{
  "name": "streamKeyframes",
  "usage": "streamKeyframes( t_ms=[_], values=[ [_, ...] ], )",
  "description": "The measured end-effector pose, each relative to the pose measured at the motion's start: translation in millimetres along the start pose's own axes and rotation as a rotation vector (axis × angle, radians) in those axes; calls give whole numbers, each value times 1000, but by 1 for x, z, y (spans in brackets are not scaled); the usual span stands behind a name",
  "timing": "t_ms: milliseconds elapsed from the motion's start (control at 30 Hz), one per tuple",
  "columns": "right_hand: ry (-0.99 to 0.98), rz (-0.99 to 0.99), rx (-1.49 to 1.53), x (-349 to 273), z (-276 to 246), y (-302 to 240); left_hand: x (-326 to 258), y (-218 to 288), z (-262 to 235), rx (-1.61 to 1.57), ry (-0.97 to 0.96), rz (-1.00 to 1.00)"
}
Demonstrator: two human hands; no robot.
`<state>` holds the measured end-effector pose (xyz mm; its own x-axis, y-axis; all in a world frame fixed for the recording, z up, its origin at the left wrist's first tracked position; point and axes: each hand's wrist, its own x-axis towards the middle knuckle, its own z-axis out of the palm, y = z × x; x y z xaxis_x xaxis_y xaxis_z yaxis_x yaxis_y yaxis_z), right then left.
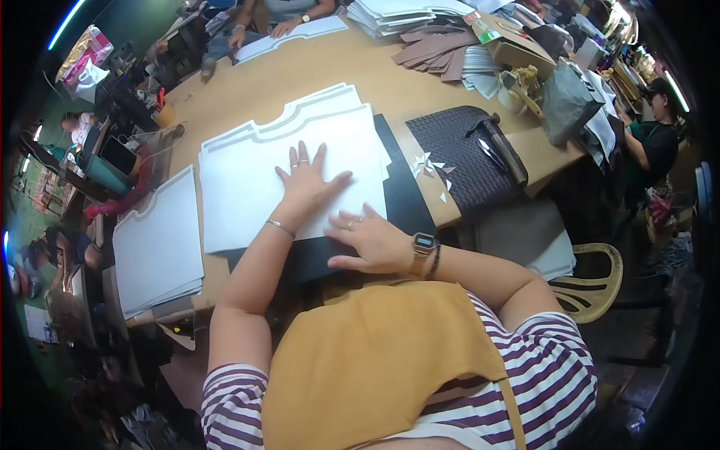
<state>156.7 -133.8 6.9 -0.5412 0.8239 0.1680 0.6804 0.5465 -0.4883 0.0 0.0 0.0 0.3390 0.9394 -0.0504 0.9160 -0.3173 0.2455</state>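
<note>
My left hand (pixel 306 181) lies flat with fingers spread on a white cut-out sheet (pixel 247 180) that tops a small stack on the wooden table (pixel 300 75). My right hand (pixel 371 238) rests palm down on the near edge of the same white sheet, where it overlaps a black sheet (pixel 405 202) lying beneath. Neither hand grips anything. A watch and a band sit on my right wrist, a thin bracelet on my left.
Another pile of white cut-outs (pixel 157 244) lies to the left. A dark woven panel (pixel 457 154) with a hammer (pixel 504 150) and paper scraps (pixel 431 166) is on the right. Stacks of white and brown pieces (pixel 427 34) sit far back. Other people work around the table; a plastic chair (pixel 592 281) stands right.
</note>
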Motion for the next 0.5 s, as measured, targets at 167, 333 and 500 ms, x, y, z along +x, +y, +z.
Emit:
streamKeyframes(
  t_ms=[167,333,500],
  values=[
    [365,62,-51,-15,-71,67,-44,-4,-6,92,-18,236],
    [330,767,-675,-95,-121,211,-89,-22,-31,-31,-158,441],
    [318,805,-646,-124,-113,237,-107,5,-10,-42,-29,422]
  ],
)
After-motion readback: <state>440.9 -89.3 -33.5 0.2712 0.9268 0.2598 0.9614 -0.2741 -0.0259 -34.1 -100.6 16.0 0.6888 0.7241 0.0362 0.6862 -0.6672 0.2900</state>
